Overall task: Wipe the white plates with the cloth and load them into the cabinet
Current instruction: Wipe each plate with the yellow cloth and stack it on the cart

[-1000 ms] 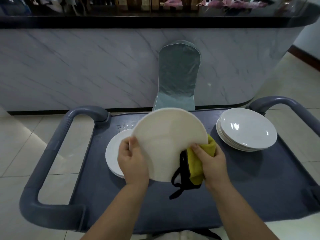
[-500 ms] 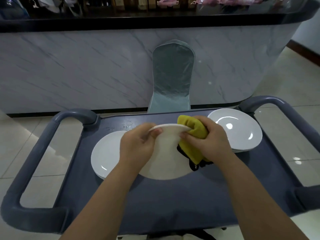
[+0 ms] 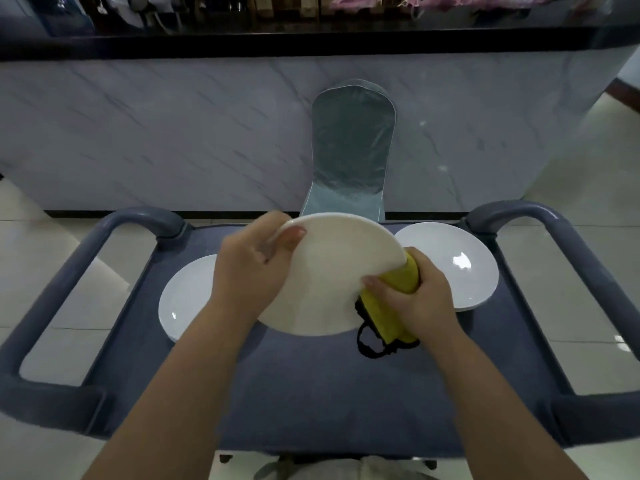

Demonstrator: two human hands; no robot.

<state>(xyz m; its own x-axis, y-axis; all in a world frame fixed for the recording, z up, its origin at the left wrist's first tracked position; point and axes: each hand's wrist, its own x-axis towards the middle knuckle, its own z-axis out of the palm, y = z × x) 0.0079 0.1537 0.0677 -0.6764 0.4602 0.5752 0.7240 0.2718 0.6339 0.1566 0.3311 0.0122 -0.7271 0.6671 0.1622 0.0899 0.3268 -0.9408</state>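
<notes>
**Plate tipped up, cloth slid down its rim**

Since half a second ago you have swung the white plate [image 3: 332, 271] from nearly flat to tilted, held above the cart [image 3: 311, 393]. Your left hand [image 3: 252, 271] pinches its upper-left rim, thumb on the near face, steadying it for wiping. Your right hand [image 3: 415, 299] clamps the yellow cloth [image 3: 391, 317] over the lower-right edge. A lone plate [image 3: 187, 299] lies left, a stack [image 3: 446, 258] right; no cabinet shows.

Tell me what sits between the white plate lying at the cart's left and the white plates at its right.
In the head view, a tilted round white plate, gripped by the left hand, and the yellow cloth in the right hand.
</notes>
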